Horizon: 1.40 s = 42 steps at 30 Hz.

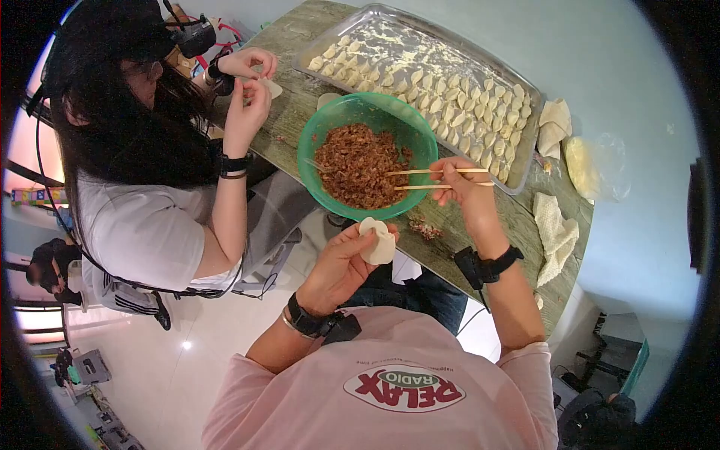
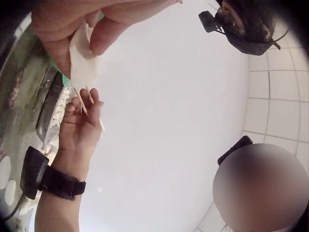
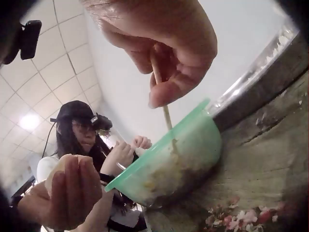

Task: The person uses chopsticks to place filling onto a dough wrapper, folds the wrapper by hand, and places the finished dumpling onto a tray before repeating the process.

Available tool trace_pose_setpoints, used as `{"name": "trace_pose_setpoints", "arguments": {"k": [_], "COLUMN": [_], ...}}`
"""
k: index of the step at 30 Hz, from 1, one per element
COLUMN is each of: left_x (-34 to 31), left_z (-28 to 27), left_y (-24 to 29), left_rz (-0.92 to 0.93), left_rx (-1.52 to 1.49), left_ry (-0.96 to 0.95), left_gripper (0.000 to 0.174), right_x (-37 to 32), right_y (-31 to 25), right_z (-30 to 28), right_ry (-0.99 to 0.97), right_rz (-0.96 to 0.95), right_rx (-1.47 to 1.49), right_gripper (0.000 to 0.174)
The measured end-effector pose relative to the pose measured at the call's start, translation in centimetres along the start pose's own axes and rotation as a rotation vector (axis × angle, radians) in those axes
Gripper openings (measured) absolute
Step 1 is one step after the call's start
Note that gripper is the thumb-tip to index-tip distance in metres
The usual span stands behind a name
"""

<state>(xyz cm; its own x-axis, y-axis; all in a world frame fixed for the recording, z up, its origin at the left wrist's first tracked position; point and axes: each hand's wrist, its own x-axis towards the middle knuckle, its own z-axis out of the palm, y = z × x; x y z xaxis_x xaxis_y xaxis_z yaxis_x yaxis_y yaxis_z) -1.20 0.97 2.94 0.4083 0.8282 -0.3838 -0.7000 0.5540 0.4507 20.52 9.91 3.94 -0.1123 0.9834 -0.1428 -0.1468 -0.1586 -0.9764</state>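
Note:
My left hand [image 1: 334, 270] pinches pale round dumpling wrappers [image 1: 381, 251], overlapping one another, between thumb and fingers just below the bowl. In the left wrist view a wrapper [image 2: 83, 65] hangs from the fingertips. A pair of wooden chopsticks [image 1: 442, 186] is gripped in my right hand [image 1: 469, 193] at the bowl's right rim. Their tips reach into the brown minced filling [image 1: 360, 161] inside the green bowl [image 1: 309, 127]. From the right wrist, one chopstick [image 3: 166, 116] slants down behind the bowl's translucent wall [image 3: 198, 145].
A metal tray [image 1: 532, 161] with many rows of dumplings lies behind the bowl. Cloths [image 1: 556, 232] and a plastic bag [image 1: 609, 169] lie at the right. Filling scraps [image 1: 425, 227] dot the wooden table [image 1: 480, 251]. Another person [image 1: 150, 202] handles a wrapper at the left.

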Motion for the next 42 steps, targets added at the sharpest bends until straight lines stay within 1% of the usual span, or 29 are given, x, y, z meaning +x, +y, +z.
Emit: {"name": "trace_pose_setpoints", "arguments": {"k": [2, 3, 5, 6, 8, 9, 11, 15, 17, 18, 20, 21, 23, 24, 26, 27, 29, 33, 35, 41, 42], "left_x": [0.0, 0.1, 0.2, 0.3, 0.4, 0.4, 0.4, 0.4, 0.4, 0.3, 0.2, 0.1, 0.0, 0.0, 0.0, 0.0, -0.1, 0.0, 0.1, 1.6, 1.8], "left_z": [0.0, -0.1, -0.3, -0.3, -0.3, -0.2, -0.1, -0.2, -0.3, -0.3, -0.2, -0.1, 0.0, 0.1, 0.2, 0.2, 0.3, 0.5, 0.9, 1.0, 1.1], "left_y": [0.0, -0.1, -0.2, -0.2, -0.3, -0.2, -0.3, -0.2, -0.1, -0.1, 0.1, 0.1, 0.2, 0.2, 0.3, 0.4, 0.6, 0.8, 1.0, 1.3, 1.4], "left_rz": [-0.006, -0.006, -0.016, -0.017, -0.025, -0.026, -0.023, -0.018, -0.022, -0.018, -0.040, -0.036, -0.032, -0.027, -0.014, -0.008, 0.010, 0.042, 0.076, 0.172, 0.165], "left_rx": [-0.010, -0.012, -0.030, -0.031, -0.035, -0.035, -0.035, -0.028, -0.024, -0.023, -0.016, -0.016, 0.002, 0.001, -0.015, -0.015, -0.019, 0.000, -0.021, -0.038, -0.042], "left_ry": [-0.013, -0.013, -0.024, -0.024, -0.022, -0.023, -0.019, -0.008, -0.034, -0.034, -0.029, -0.029, -0.033, -0.032, -0.044, -0.043, -0.062, -0.078, -0.052, -0.036, -0.039], "left_gripper": [0.027, 0.027, 0.027, 0.027, 0.029, 0.029, 0.030, 0.030, 0.029, 0.029, 0.028, 0.028, 0.027, 0.027, 0.029, 0.029, 0.032, 0.035, 0.036, 0.037, 0.037], "right_x": [-0.3, -0.4, -0.4, -0.4, -0.3, -0.2, 0.1, 0.5, 0.6, 0.5, 0.5, 0.4, 0.3, 0.3, 0.5, 0.6, 0.7, 0.8, 0.7, -0.6, -1.1], "right_y": [-0.2, -0.4, -0.7, -0.8, -1.0, -0.9, -0.3, 0.7, 1.0, 1.0, 0.8, 0.8, 0.7, 0.8, 1.5, 1.7, 2.2, 2.6, 2.5, 0.3, -0.3], "right_z": [0.1, 0.1, 0.1, 0.1, 0.1, 0.1, 0.1, 0.1, 0.0, 0.0, -0.1, -0.1, -0.4, -0.7, -1.5, -1.7, -2.0, -2.4, -2.5, -1.8, -1.7], "right_ry": [0.002, 0.002, 0.017, 0.018, -0.056, -0.055, -0.117, -0.087, -0.014, -0.017, 0.047, 0.042, 0.072, 0.067, 0.037, 0.031, 0.078, 0.096, 0.118, 0.127, 0.134], "right_rz": [-0.119, -0.118, -0.214, -0.213, -0.153, -0.153, -0.111, -0.099, -0.057, -0.059, -0.014, -0.015, 0.074, 0.073, 0.112, 0.110, 0.142, 0.164, 0.149, 0.118, 0.118], "right_rx": [-0.142, -0.143, -0.211, -0.211, -0.254, -0.254, -0.221, -0.180, -0.076, -0.076, 0.013, 0.013, 0.098, 0.097, 0.234, 0.234, 0.343, 0.432, 0.501, 0.601, 0.597], "right_gripper": [0.027, 0.027, 0.025, 0.025, 0.023, 0.023, 0.022, 0.021, 0.021, 0.021, 0.023, 0.023, 0.023, 0.023, 0.027, 0.027, 0.027, 0.027, 0.027, 0.027, 0.027]}}
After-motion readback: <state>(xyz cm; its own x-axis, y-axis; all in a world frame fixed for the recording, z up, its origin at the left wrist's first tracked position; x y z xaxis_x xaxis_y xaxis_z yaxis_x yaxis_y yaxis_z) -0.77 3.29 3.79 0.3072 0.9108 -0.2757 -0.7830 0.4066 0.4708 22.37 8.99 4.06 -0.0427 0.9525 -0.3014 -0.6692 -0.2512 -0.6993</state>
